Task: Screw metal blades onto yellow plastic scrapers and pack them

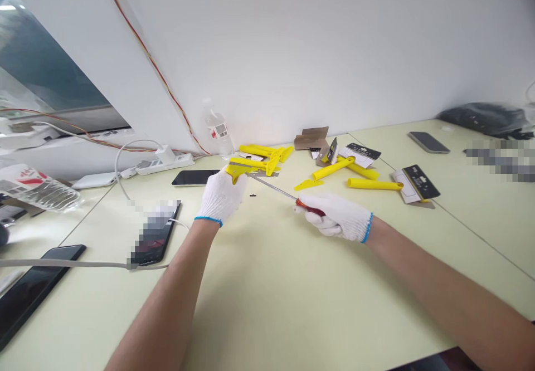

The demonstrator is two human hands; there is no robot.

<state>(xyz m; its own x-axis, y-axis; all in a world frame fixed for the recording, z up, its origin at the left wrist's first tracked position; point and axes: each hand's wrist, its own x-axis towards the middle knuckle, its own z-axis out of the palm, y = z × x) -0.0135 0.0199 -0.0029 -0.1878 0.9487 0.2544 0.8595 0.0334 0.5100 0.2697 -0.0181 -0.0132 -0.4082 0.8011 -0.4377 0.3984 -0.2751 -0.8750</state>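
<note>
Both hands wear white knit gloves. My left hand (220, 195) is closed around a yellow plastic scraper (244, 166) with a metal blade, held just above the table. My right hand (336, 216) grips a screwdriver (288, 195) by its red handle; the thin metal shaft points left toward the scraper's blade. A small dark screw (252, 195) lies on the table between the hands.
More yellow scraper parts (267, 151) and handles (375, 184) lie behind with packaging cards (416, 182). A water bottle (218, 128), a power strip (163, 162) and several phones (194, 177) sit on the pale table (271, 293). Cables run at left.
</note>
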